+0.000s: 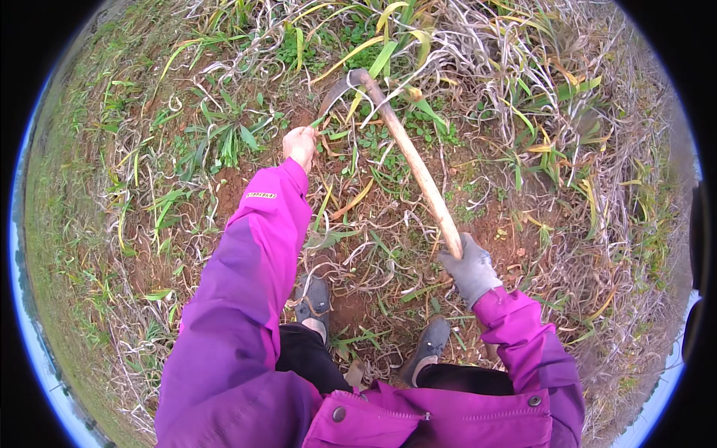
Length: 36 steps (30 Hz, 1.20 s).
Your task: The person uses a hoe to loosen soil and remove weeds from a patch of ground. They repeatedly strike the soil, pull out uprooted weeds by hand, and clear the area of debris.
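Note:
My right hand [470,267], in a grey glove, is closed round the lower end of a long wooden handle [417,162]. At its far end a curved, dark metal sickle blade [338,92] bends towards the left and down among the plants. My left hand [299,147], without a glove, is beside the blade's tip. Its fingers are closed on a green leaf blade [317,121], of which only a short piece shows. Low green weeds [227,134] grow to the left of that hand, and yellow and green leaves lie across the sickle's bend.
Dry, curled stalks [476,50] cover the ground ahead and to the right. Reddish-brown soil [231,187] shows between tufts. My left shoe [312,299] and right shoe [432,339] stand among dead leaves. Grass stretches away at the far left.

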Each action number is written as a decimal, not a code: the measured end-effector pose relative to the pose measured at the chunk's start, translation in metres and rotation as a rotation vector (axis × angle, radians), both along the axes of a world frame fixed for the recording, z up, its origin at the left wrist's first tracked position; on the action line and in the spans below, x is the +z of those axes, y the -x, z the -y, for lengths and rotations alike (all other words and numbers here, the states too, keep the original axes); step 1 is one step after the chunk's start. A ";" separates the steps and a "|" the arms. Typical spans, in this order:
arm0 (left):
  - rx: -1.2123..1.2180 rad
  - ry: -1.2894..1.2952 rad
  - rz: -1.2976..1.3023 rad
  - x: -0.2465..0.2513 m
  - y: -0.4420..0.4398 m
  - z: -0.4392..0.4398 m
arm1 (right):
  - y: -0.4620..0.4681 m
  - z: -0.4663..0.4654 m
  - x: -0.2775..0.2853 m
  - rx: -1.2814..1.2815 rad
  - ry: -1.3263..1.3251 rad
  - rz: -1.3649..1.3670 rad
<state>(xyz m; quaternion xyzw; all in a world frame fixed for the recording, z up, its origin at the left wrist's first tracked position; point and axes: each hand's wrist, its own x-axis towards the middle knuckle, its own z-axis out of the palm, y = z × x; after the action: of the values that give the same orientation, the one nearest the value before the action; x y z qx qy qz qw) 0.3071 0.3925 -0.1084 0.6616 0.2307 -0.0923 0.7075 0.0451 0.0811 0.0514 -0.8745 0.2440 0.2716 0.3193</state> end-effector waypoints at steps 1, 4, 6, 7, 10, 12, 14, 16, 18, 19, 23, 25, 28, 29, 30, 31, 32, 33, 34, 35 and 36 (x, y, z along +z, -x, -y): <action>0.024 -0.023 0.036 -0.001 0.001 0.000 | 0.001 0.000 0.004 0.011 0.026 0.001; 0.027 -0.057 0.070 -0.001 0.008 -0.004 | -0.001 -0.005 0.014 0.038 0.013 0.055; -0.010 -0.038 -0.003 0.000 0.011 -0.008 | -0.004 -0.010 0.018 0.000 0.020 0.006; -0.011 -0.041 -0.042 0.000 0.011 -0.011 | -0.006 -0.013 0.018 -0.038 0.020 -0.046; -0.010 -0.020 0.020 0.000 0.009 -0.015 | -0.018 -0.020 0.011 -0.033 0.030 0.005; -0.013 -0.060 0.052 0.000 0.005 -0.016 | -0.028 -0.022 0.001 -0.051 0.021 -0.046; -0.017 -0.054 0.047 0.002 0.002 -0.016 | -0.024 -0.015 -0.002 -0.055 0.038 -0.080; 0.007 -0.062 0.039 0.005 0.002 -0.014 | -0.002 -0.002 -0.001 -0.095 -0.014 -0.097; 0.005 -0.072 -0.031 0.009 0.006 -0.010 | 0.041 0.025 0.013 -0.103 0.027 -0.125; -0.025 -0.134 0.026 0.011 0.008 -0.007 | 0.065 0.039 0.019 -0.020 0.098 -0.001; -0.180 -0.267 0.063 0.017 0.018 0.013 | 0.144 0.087 0.030 -0.235 0.012 -0.102; -0.205 -0.289 0.059 0.023 0.023 0.024 | 0.160 0.092 0.026 -0.474 -0.141 -0.048; -0.345 -0.561 0.295 0.034 0.035 0.040 | 0.148 0.091 0.016 -0.704 -0.305 0.048; -0.389 -0.646 0.358 0.039 0.040 0.046 | 0.137 0.093 0.014 -0.780 -0.359 0.056; -0.433 -0.623 0.330 0.044 0.044 0.052 | 0.119 0.093 0.007 -0.760 -0.307 0.125; -0.478 -0.643 0.379 0.050 0.047 0.058 | 0.102 0.095 0.003 -0.719 -0.263 0.127; -0.520 -0.664 0.408 0.055 0.050 0.065 | 0.084 0.094 -0.002 -0.700 -0.243 0.118; -0.553 -0.677 0.448 0.059 0.054 0.072 | 0.066 0.089 -0.010 -0.682 -0.166 0.098; -0.609 -0.713 0.481 0.063 0.056 0.079 | 0.051 0.085 -0.016 -0.667 -0.239 0.094; -0.633 -0.692 0.507 0.065 0.060 0.087 | 0.035 0.076 -0.025 -0.638 -0.255 0.107; -0.691 -0.721 0.557 0.067 0.063 0.093 | 0.022 0.065 -0.033 -0.672 -0.382 0.118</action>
<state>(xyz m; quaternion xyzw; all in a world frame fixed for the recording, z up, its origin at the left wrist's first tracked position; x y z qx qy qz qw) 0.2442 0.2996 -0.0415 0.8975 -0.1771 -0.0560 0.3999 0.0234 0.0158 0.0184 -0.6846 0.4431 0.1418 0.5611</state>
